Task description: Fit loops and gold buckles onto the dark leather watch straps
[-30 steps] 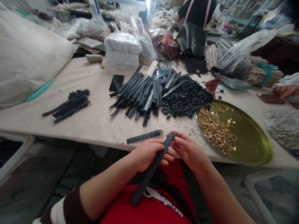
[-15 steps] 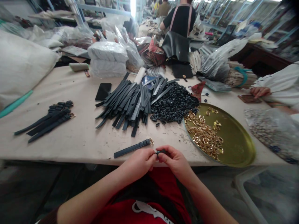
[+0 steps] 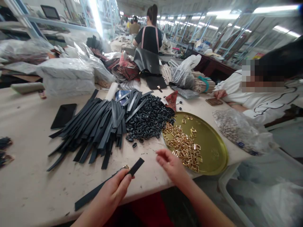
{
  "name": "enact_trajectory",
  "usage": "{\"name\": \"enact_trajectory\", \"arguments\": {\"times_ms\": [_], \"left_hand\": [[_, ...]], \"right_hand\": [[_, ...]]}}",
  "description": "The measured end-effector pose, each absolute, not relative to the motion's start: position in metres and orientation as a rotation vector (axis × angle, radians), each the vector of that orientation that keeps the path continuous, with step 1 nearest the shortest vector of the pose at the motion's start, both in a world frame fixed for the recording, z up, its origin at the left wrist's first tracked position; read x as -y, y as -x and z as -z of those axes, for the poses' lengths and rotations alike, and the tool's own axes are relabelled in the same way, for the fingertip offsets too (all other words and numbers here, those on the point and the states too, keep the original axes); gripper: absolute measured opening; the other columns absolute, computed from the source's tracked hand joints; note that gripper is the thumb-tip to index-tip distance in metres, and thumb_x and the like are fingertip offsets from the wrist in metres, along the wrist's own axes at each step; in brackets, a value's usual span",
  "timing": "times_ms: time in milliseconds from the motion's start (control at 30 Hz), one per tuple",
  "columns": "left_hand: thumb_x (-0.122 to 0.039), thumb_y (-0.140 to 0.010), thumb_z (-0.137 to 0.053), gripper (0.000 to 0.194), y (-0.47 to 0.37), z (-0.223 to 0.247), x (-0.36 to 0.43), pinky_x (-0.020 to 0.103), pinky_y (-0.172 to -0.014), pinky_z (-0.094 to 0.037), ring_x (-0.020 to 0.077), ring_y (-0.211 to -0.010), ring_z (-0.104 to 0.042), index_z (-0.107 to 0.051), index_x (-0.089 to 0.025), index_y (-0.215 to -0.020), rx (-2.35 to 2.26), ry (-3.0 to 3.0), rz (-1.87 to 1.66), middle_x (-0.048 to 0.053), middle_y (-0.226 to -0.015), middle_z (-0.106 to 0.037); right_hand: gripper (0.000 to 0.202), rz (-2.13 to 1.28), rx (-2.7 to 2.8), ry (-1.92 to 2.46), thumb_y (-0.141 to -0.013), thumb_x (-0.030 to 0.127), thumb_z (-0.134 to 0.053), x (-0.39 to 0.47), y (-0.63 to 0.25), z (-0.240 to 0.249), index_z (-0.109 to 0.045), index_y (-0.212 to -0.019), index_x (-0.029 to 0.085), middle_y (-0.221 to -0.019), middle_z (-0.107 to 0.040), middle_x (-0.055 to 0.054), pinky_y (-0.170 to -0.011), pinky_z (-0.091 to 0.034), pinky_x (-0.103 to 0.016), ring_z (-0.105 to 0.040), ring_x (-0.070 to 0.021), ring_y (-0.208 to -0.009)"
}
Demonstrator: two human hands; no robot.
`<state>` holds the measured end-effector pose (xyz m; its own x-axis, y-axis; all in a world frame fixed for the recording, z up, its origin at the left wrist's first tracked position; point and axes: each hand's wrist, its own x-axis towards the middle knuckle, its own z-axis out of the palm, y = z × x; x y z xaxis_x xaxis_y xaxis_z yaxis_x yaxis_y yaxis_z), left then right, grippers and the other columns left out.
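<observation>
My left hand (image 3: pixel 119 184) is closed around a dark strap (image 3: pixel 137 165), whose flat end sticks out past the thumb. Beneath that hand another dark strap (image 3: pixel 88 196) lies on the table, a gold buckle just visible at its far end. My right hand (image 3: pixel 169 164) hovers left of the gold buckles (image 3: pixel 186 148), fingers loosely curved and seemingly with nothing in them. Those buckles are heaped on a round, gold-coloured tray (image 3: pixel 216 148). Small black loops (image 3: pixel 146 118) are piled beyond my hands, beside a heap of loose dark straps (image 3: pixel 92 126).
A black phone (image 3: pixel 63 116) lies left of the strap heap. Finished-looking buckled straps (image 3: pixel 4 151) show at the left edge. Plastic-wrapped bundles (image 3: pixel 66 75) and a black bag (image 3: pixel 148 63) stand behind. To the right sits a person in white (image 3: pixel 258 97), near a clear bag (image 3: pixel 241 129).
The view has swung right. My hands, together over a small dark piece before, are now apart; the left grips a strap and the right has moved toward the buckle tray.
</observation>
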<state>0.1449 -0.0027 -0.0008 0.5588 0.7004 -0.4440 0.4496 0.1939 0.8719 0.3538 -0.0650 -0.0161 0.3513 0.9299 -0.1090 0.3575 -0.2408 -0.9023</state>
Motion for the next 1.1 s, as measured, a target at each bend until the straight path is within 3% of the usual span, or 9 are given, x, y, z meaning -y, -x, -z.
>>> {"name": "enact_trajectory", "arguments": {"times_ms": [100, 167, 300, 433, 533, 733, 800, 933, 1100], "left_hand": [[-0.041, -0.081, -0.041, 0.028, -0.151, 0.0, 0.001, 0.02, -0.06, -0.038, 0.0141, -0.063, -0.048, -0.055, -0.017, -0.076, -1.044, -1.519, -0.194, -0.001, -0.061, -0.05], [-0.039, -0.081, -0.039, 0.028, -0.154, -0.004, 0.004, 0.021, -0.062, -0.037, 0.0143, -0.065, -0.049, -0.054, -0.017, -0.075, -1.031, -1.572, -0.174, 0.0, -0.065, -0.051], [-0.038, -0.082, -0.037, 0.027, -0.152, -0.014, 0.014, 0.022, -0.066, -0.038, 0.0157, -0.072, -0.052, -0.053, -0.017, -0.075, -0.992, -1.635, -0.157, 0.001, -0.073, -0.056], [-0.041, -0.084, -0.031, 0.031, -0.137, -0.018, 0.027, 0.021, -0.052, -0.036, 0.0107, -0.048, -0.043, -0.05, -0.017, -0.079, -0.997, -1.567, -0.112, -0.004, -0.055, -0.045], [-0.042, -0.082, -0.031, 0.032, -0.129, -0.019, 0.033, 0.02, -0.044, -0.032, 0.008, -0.041, -0.038, -0.048, -0.015, -0.078, -0.971, -1.52, -0.174, -0.005, -0.055, -0.042], [-0.036, -0.08, -0.036, 0.027, -0.14, -0.042, 0.035, 0.019, -0.04, -0.028, 0.0072, -0.04, -0.036, -0.052, -0.014, -0.081, -0.934, -1.606, -0.446, -0.004, -0.055, -0.044], [-0.036, -0.079, -0.04, 0.026, -0.145, -0.049, 0.037, 0.019, -0.044, -0.031, 0.0086, -0.046, -0.042, -0.054, -0.015, -0.083, -0.94, -1.667, -0.573, -0.003, -0.058, -0.048], [-0.037, -0.076, -0.049, 0.024, -0.146, -0.041, 0.044, 0.023, -0.058, -0.037, 0.0133, -0.064, -0.051, -0.057, -0.015, -0.083, -1.015, -1.735, -0.751, 0.001, -0.07, -0.058], [-0.039, -0.076, -0.049, 0.025, -0.129, -0.019, 0.052, 0.021, -0.053, -0.036, 0.0105, -0.055, -0.047, -0.055, -0.014, -0.073, -1.066, -1.56, -0.743, -0.002, -0.059, -0.053]], "right_hand": [[0.02, -0.267, 1.269, 2.294, -0.083, 0.032, -0.043, 0.045, -0.424, 0.006, -0.057, -0.089, 0.018, -0.087, -0.06, -0.006, -0.071, -0.041, -0.028, -0.055, -0.0176, -0.079], [0.017, -0.224, 1.272, 2.391, -0.08, 0.028, -0.046, 0.027, -0.454, 0.006, -0.06, -0.079, 0.018, -0.086, -0.061, -0.008, -0.073, -0.039, -0.031, -0.055, -0.0198, -0.081], [0.007, -0.299, 1.244, 2.45, -0.067, 0.016, -0.059, -0.001, -0.467, 0.018, -0.06, -0.06, 0.015, -0.077, -0.063, -0.011, -0.072, -0.037, -0.032, -0.057, -0.0236, -0.084], [0.008, -0.389, 1.191, 2.35, -0.064, 0.014, -0.06, -0.003, -0.457, 0.011, -0.059, -0.056, 0.014, -0.078, -0.063, -0.012, -0.072, -0.037, -0.032, -0.056, -0.0245, -0.087], [0.008, -0.512, 1.191, 2.158, -0.065, 0.022, -0.06, 0.015, -0.439, -0.01, -0.058, -0.062, 0.016, -0.077, -0.063, -0.008, -0.07, -0.039, -0.031, -0.057, -0.0218, -0.082], [0.033, -0.927, 1.152, 1.674, -0.073, 0.05, -0.05, 0.061, -0.358, -0.039, -0.057, -0.075, 0.017, -0.082, -0.066, -0.007, -0.066, -0.047, -0.031, -0.06, -0.0166, -0.071], [0.033, -1.066, 1.022, 1.491, -0.072, 0.05, -0.054, 0.071, -0.324, -0.039, -0.056, -0.076, 0.017, -0.084, -0.066, -0.007, -0.069, -0.048, -0.032, -0.06, -0.0149, -0.069], [0.028, -1.176, 0.66, 1.181, -0.065, 0.041, -0.068, 0.083, -0.265, -0.025, -0.055, -0.075, 0.017, -0.07, -0.064, 0.0, -0.067, -0.046, -0.029, -0.057, -0.0118, -0.062], [0.034, -1.054, 0.637, 1.208, -0.066, 0.038, -0.068, 0.091, -0.234, -0.005, -0.052, -0.09, 0.02, -0.071, -0.065, 0.001, -0.06, -0.044, -0.027, -0.056, -0.0126, -0.06]]}}
